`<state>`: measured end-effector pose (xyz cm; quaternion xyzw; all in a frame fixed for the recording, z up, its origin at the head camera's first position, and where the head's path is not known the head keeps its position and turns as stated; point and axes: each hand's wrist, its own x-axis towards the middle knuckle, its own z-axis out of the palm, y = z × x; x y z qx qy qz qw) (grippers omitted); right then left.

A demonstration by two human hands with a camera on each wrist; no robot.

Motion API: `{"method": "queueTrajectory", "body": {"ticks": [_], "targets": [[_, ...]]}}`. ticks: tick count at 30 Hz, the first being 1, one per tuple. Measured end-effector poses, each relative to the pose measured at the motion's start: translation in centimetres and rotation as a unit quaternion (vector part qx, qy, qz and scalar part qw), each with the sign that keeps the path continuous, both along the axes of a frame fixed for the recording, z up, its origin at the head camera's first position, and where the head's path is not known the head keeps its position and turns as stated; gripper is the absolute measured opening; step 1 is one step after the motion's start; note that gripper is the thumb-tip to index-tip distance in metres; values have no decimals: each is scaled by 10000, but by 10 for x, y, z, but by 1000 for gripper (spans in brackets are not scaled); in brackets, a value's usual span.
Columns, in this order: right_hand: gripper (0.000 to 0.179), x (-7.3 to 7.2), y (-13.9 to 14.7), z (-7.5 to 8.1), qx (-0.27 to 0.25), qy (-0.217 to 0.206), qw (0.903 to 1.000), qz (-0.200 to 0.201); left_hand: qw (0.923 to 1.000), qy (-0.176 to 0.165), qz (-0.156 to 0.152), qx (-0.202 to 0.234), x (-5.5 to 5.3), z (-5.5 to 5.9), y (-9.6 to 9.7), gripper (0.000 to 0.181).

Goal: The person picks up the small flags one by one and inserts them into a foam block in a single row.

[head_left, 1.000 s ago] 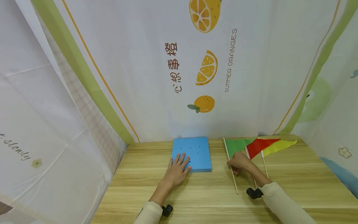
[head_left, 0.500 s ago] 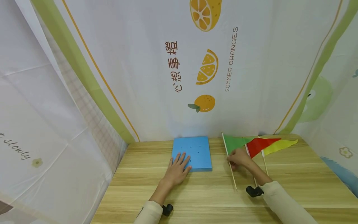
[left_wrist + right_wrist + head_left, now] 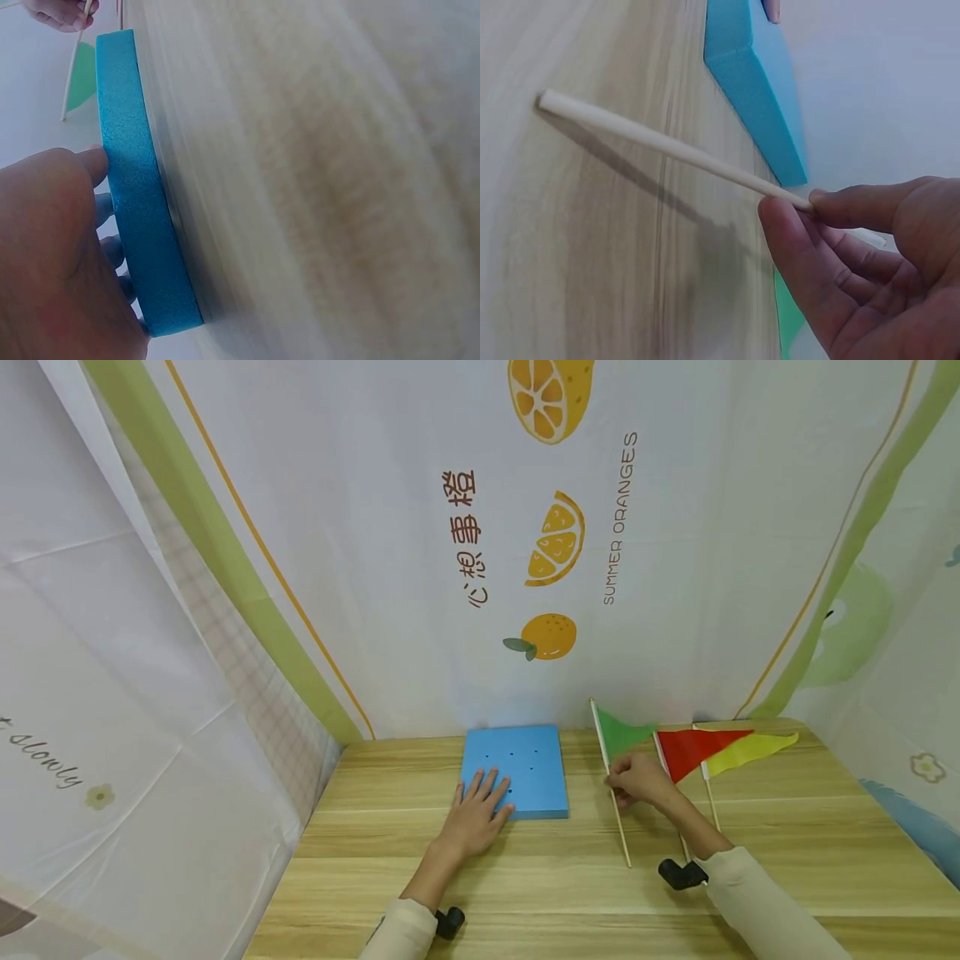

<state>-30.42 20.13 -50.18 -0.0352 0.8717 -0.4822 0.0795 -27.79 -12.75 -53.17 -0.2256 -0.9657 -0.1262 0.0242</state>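
Note:
My left hand [image 3: 471, 822] rests with its fingers spread on a blue foam block [image 3: 536, 789] that has several small holes in its top. In the left wrist view the thumb lies along the block's near edge [image 3: 142, 187]. My right hand [image 3: 641, 779] pinches the wooden stick of a green flag [image 3: 621, 732] between thumb and fingers. The stick leans, its flag end raised toward the back, and in the right wrist view its lower tip [image 3: 546, 100] is close over the table. A red flag [image 3: 693, 750] and a yellow flag [image 3: 750, 753] lie to the right, partly behind my right forearm.
The wooden table [image 3: 555, 893] carries all of this. A white curtain [image 3: 397, 610] printed with oranges hangs right at its back edge, and more cloth hangs at both sides. A black wrist camera [image 3: 682, 874] sits by the right sleeve, over the red flag's stick.
The right hand has raised the green flag's top end and shifted it slightly left and back, away from the red flag. The left hand has stayed on the foam block.

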Motion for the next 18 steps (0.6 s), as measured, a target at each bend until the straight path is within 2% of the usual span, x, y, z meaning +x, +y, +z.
{"method": "queueTrajectory", "body": {"ticks": [8,18], "targets": [[18,0,-2,8,-237,104,9997,-46,10000,12,0,-28,-1,-1,-1,59],[20,0,-2,18,-405,429,9982,104,10000,-10,-17,-38,-1,0,-1,60]]}}
